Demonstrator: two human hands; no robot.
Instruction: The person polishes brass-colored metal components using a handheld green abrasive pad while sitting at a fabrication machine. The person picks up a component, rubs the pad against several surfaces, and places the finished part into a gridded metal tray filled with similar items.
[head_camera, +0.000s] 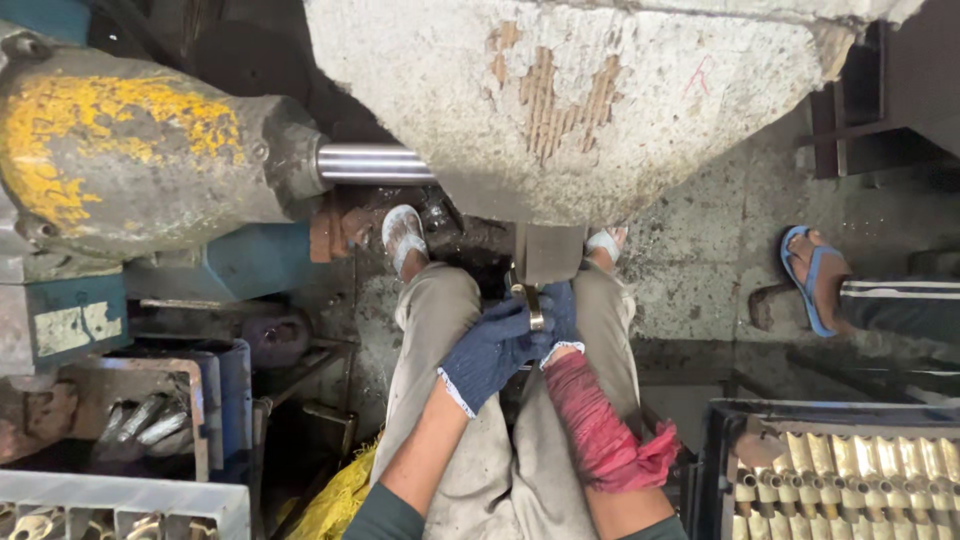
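We clamp both gloved hands, left hand (492, 350) and right hand (558, 318), together around a small brass fitting (533, 304) under the machine's block (549, 250); it looks rigid, heavy, slippery, best gripped by its sides.

A single head-worn camera looked steeply down from above the seated person's lap, close to the gloved hands at centre frame (no second view shared it), with the concrete floor (700, 270) toward 12 o'clock.

Blue gloves (497, 350); red wrist wrap (590, 415); yellow-flecked motor (130, 150)
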